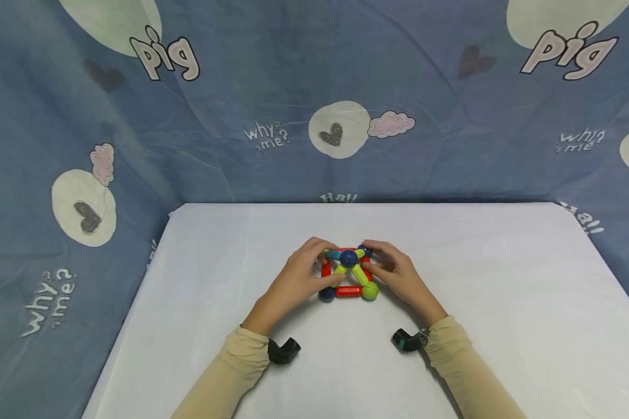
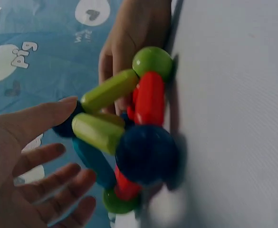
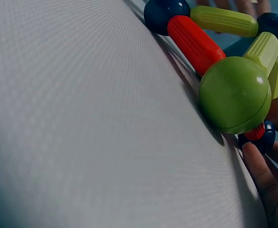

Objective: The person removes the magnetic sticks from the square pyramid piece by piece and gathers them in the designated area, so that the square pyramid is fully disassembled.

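Observation:
A pyramid of magnetic rods and balls (image 1: 349, 291) stands on the white table between my hands. Red rods form its square base, joined by dark blue and green balls (image 3: 234, 95). Three yellow-green rods and one blue rod (image 2: 95, 161) rise to a dark blue top ball (image 1: 348, 258). My left hand (image 1: 305, 270) is at its left side with fingers spread, the thumb tip overlapping the top ball in the left wrist view. My right hand (image 1: 398, 272) holds the back right corner, with fingers at the blue ball (image 1: 365, 251) and thumb beside the red rod.
The white table (image 1: 477, 262) reaches back to a blue printed cloth (image 1: 272, 75) hanging behind and on the left. A black wrist camera (image 1: 284, 351) is at the left sleeve, another black camera (image 1: 409, 340) at the right.

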A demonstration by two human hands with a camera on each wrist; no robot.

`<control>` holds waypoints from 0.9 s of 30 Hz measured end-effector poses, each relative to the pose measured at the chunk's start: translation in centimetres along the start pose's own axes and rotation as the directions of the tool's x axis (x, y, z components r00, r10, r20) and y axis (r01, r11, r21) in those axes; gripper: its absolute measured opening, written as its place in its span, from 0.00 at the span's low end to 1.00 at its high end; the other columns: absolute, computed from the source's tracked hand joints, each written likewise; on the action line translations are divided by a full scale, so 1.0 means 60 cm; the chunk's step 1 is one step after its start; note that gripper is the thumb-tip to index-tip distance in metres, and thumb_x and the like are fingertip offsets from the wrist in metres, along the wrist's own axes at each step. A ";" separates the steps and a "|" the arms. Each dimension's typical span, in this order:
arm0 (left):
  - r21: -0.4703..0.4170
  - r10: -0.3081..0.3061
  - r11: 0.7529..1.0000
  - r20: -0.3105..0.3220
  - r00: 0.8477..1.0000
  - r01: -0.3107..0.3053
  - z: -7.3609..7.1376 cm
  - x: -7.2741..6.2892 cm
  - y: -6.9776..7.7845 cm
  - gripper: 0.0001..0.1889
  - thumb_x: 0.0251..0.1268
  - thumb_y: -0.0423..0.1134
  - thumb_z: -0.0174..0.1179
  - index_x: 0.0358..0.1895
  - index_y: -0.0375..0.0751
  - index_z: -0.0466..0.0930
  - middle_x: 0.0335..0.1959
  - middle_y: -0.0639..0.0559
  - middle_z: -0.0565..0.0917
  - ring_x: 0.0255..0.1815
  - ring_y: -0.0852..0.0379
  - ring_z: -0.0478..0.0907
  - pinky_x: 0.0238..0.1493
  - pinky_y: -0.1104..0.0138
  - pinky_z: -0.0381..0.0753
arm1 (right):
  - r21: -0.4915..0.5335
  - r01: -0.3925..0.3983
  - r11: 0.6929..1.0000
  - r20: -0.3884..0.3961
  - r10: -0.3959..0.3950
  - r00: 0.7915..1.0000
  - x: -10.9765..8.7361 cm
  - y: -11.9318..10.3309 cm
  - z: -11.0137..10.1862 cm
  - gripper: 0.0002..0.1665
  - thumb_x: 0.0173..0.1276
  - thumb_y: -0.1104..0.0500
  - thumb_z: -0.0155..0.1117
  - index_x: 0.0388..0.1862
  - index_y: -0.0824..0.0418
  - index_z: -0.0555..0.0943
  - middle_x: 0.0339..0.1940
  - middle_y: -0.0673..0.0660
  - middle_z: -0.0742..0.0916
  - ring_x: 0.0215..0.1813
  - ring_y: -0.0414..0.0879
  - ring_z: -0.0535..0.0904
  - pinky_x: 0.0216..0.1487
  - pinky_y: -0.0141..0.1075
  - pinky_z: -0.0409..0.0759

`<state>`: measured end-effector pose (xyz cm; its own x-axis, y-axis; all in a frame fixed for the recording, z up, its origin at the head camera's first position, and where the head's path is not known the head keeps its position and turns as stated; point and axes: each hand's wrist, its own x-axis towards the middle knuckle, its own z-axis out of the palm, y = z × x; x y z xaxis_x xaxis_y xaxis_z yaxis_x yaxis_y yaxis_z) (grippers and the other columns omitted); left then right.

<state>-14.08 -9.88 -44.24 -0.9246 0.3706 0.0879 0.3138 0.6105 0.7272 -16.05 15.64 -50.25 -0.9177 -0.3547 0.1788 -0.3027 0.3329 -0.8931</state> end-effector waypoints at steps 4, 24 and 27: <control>0.025 0.051 0.998 0.019 0.999 -0.051 0.006 0.012 0.012 0.29 0.60 0.49 0.76 0.64 0.49 0.79 0.55 0.57 0.81 0.43 0.55 0.81 0.44 0.64 0.83 | 0.001 0.006 1.000 0.003 -0.006 1.000 0.000 0.001 0.004 0.30 0.72 0.63 0.68 0.72 0.60 0.75 0.72 0.62 0.79 0.71 0.60 0.78 0.56 0.23 0.80; 0.007 0.090 0.996 -0.042 0.995 -0.089 0.032 0.018 0.018 0.23 0.65 0.43 0.71 0.64 0.50 0.81 0.58 0.53 0.86 0.45 0.58 0.85 0.49 0.62 0.86 | -0.040 0.040 0.998 -0.018 -0.041 0.999 0.002 0.005 0.003 0.24 0.74 0.63 0.66 0.68 0.60 0.79 0.71 0.63 0.79 0.70 0.60 0.78 0.60 0.50 0.84; -0.003 0.114 0.993 -0.055 0.992 -0.114 0.036 0.018 0.017 0.22 0.65 0.42 0.71 0.62 0.49 0.82 0.57 0.53 0.86 0.44 0.58 0.85 0.48 0.63 0.86 | -0.053 0.053 0.997 -0.037 -0.055 0.998 0.001 0.007 0.004 0.22 0.73 0.63 0.67 0.65 0.61 0.81 0.69 0.64 0.80 0.68 0.59 0.79 0.58 0.50 0.85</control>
<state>-14.28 -7.31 -44.88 -0.8933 0.3989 0.2071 0.4166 0.5621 0.7145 -16.18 15.55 -50.69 -0.9086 -0.3402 0.2422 -0.3638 0.3600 -0.8591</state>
